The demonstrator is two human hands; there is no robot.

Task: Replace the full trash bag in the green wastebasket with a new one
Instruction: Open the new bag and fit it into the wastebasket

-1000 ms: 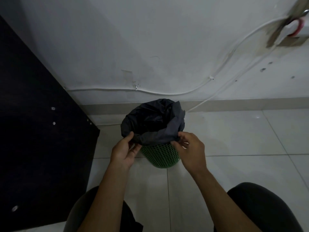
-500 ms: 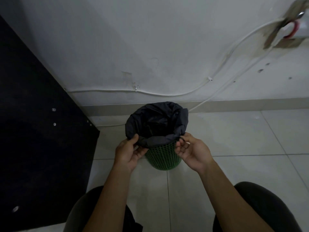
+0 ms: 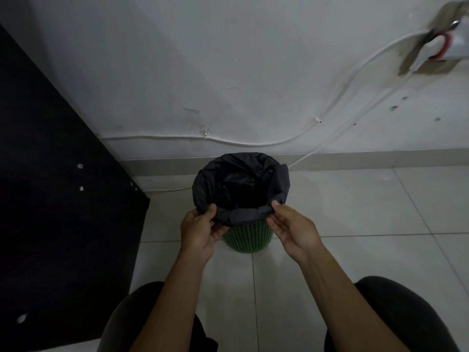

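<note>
i see my left hand (image 3: 198, 232) and right hand (image 3: 294, 232) each pinching the near folded edge of the black trash bag (image 3: 241, 184), which lines the green wastebasket (image 3: 250, 236) standing on the tiled floor (image 3: 342, 207).

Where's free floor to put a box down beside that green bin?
Bare tiles lie right of the green wastebasket, up to the wall. Left is tight: the dark panel stands close. In front, the left hand and right hand grip the rim of the black bag.
</note>
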